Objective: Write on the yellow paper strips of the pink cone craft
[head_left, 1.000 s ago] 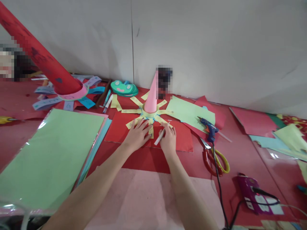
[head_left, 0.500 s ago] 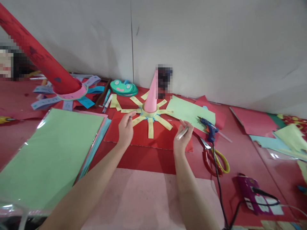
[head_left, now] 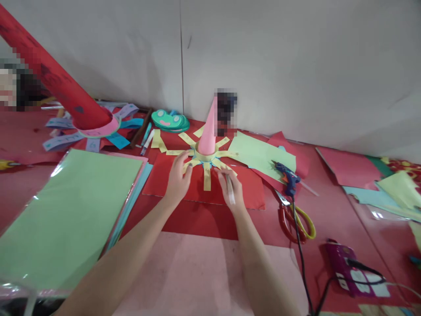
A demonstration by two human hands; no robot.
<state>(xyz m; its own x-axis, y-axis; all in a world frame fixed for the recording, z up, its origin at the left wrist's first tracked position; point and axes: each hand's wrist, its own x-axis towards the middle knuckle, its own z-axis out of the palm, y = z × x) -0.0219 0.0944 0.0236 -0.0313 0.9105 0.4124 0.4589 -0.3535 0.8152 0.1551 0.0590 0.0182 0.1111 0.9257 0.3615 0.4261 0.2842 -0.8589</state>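
A pink paper cone [head_left: 208,136] stands upright in a pale yellow ring [head_left: 205,157], from which several yellow strips [head_left: 207,177] spread like rays over red card [head_left: 164,180]. My left hand [head_left: 179,177] is at the ring's left side with its fingers apart, holding nothing, its fingertips over the strips there. At the lower right of the ring is my right hand [head_left: 232,186], closed on a whitish pen [head_left: 230,188], its fingertips near a strip.
A hot glue gun [head_left: 288,179] and red-and-yellow-handled scissors [head_left: 292,219] lie on the right, with a cable running forward. Green sheets [head_left: 72,210] cover the left. Behind them a red tube [head_left: 59,79] leans in a pink ring. Frog cutouts [head_left: 169,120] lie near the wall.
My right hand has moved left with the pen, from the card's right part to the ring's lower right. My left hand has shifted slightly right, closer to the ring.
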